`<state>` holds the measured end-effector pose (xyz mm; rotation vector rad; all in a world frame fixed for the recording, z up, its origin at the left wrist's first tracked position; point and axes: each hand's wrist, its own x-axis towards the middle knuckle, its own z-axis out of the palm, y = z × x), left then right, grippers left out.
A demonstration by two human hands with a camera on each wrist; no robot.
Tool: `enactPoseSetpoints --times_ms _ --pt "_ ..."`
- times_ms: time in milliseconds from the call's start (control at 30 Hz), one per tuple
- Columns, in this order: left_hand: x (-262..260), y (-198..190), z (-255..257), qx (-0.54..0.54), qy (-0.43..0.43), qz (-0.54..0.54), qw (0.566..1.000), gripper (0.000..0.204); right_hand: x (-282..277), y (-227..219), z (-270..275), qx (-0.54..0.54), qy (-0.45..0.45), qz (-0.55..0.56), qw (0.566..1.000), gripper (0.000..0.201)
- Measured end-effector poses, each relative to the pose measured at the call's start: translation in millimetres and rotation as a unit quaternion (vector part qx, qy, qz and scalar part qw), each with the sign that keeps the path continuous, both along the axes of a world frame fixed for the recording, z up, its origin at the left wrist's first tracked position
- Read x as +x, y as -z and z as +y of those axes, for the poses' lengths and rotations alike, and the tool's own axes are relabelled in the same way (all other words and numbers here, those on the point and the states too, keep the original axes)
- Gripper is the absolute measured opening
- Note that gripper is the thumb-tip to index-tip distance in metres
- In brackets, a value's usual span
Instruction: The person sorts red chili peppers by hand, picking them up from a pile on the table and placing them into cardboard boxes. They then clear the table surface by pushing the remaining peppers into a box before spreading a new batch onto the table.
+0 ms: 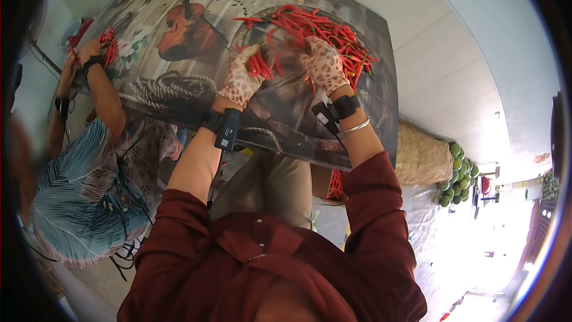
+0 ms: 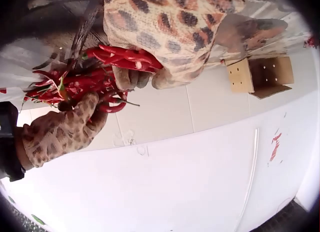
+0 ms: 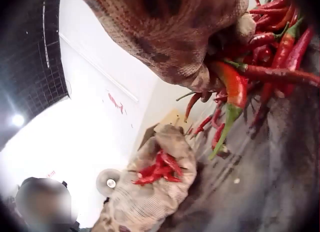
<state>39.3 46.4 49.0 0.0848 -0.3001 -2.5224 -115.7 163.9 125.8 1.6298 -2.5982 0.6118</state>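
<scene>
My left hand (image 1: 241, 80), in a spotted glove, grips a small bunch of red chili peppers (image 1: 257, 67). In the left wrist view the same bunch (image 2: 127, 59) lies between palm and curled fingers. My right hand (image 1: 326, 67), gloved alike, is at the near edge of a heaped pile of red chili peppers (image 1: 325, 27). Its fingertips pinch a chili pepper (image 3: 232, 87) with a green stem in the right wrist view, other chilies crowding close around. The two hands are a short way apart above the table, the left one palm up.
The table (image 1: 202, 77) has a printed cover with a violin and rope. A cardboard box (image 2: 270, 74) stands at its far left corner. Another person's hands (image 1: 89, 50) handle chilies at the left end. To the right are a sack (image 1: 423, 155) and watermelons (image 1: 459, 176).
</scene>
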Motion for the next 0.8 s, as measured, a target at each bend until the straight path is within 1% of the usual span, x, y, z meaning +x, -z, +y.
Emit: enactPoseSetpoints --times_ms 67,100,133,167,200,267,300,333,367,400,467,500,533,567,600,667,700,767,800 --pt "-3.5 -5.7 2.8 0.052 -0.006 -0.023 0.998 0.027 4.2 -6.0 -1.2 -0.021 0.005 -0.023 1.0 0.049" --pt "-2.9 -10.7 4.8 0.05 -0.003 -0.024 0.998 0.027 9.2 -7.9 -4.2 -0.042 -0.005 -0.011 0.999 0.05" --pt "-1.2 -16.2 8.2 0.029 0.016 0.003 0.999 0.027 12.6 -7.8 -7.0 -0.063 -0.017 0.0 0.998 0.05" --pt "-0.4 -19.6 10.1 0.008 0.034 0.031 0.999 0.028 10.3 0.8 -10.5 -0.071 -0.054 0.057 0.994 0.049" --pt "-0.9 -16.3 8.3 0.006 0.036 0.029 0.999 0.028 16.1 3.4 -14.5 -0.073 -0.051 0.056 0.994 0.049" --pt "-3.9 1.8 -0.2 0.01 0.051 -0.035 0.998 0.031 30.4 8.5 -23.8 -0.055 -0.066 0.132 0.987 0.047" --pt "-8.2 10.7 -3.5 0.009 0.051 -0.037 0.998 0.031 35.1 8.4 -23.9 -0.071 -0.109 0.1 0.986 0.045" --pt "-12.1 17.5 -6.6 -0.026 0.039 -0.032 0.998 0.03 39.8 14.3 -26.6 -0.073 -0.109 0.099 0.986 0.045" --pt "-14.4 24.7 -9.8 -0.06 0.028 -0.027 0.997 0.03 45.3 22.4 -29.8 -0.042 -0.107 0.104 0.988 0.046" --pt "-12.4 22.0 -6.5 -0.061 0.029 -0.029 0.997 0.03 53.2 24.0 -30.8 -0.011 -0.104 0.11 0.988 0.046" --pt "-9.8 16.8 1.5 -0.028 0.004 -0.012 1.0 0.024 61.3 23.3 -26.3 -0.005 -0.098 0.089 0.991 0.046" --pt "-7.4 9.8 0.7 -0.028 0.004 -0.013 1.0 0.024 64.1 22.2 -23.4 -0.015 -0.117 0.113 0.987 0.046" --pt "-4.8 2.5 -0.7 -0.015 0.007 -0.069 0.997 0.031 71.5 13.3 -19.6 -0.024 -0.136 0.138 0.981 0.047" --pt "-3.5 -1.2 -0.6 -0.001 0.01 -0.125 0.992 0.038 76.5 2.2 -17.5 0.043 -0.118 0.072 0.99 0.049" --pt "-4.6 1.9 -1.5 0.0 0.012 -0.126 0.992 0.038 76.4 8.0 -13.3 0.044 -0.116 0.07 0.99 0.049" --pt "-7.2 6.7 -5.6 0.0 0.0 -0.083 0.997 0.033 72.4 21.3 -5.2 -0.092 -0.153 0.086 0.98 0.05" --pt "-7.6 7.4 -7.9 0.002 0.0 -0.083 0.997 0.033 71.9 20.6 -1.3 -0.091 -0.154 0.085 0.98 0.05" --pt "-5.6 10.9 -11.1 -0.019 -0.031 -0.062 0.997 0.03 68.8 17.4 9.2 -0.155 -0.161 0.013 0.975 0.049" --pt "-3.8 9.3 -10.8 -0.016 -0.034 -0.064 0.997 0.03 66.3 14.6 15.9 -0.152 -0.164 0.01 0.975 0.049"
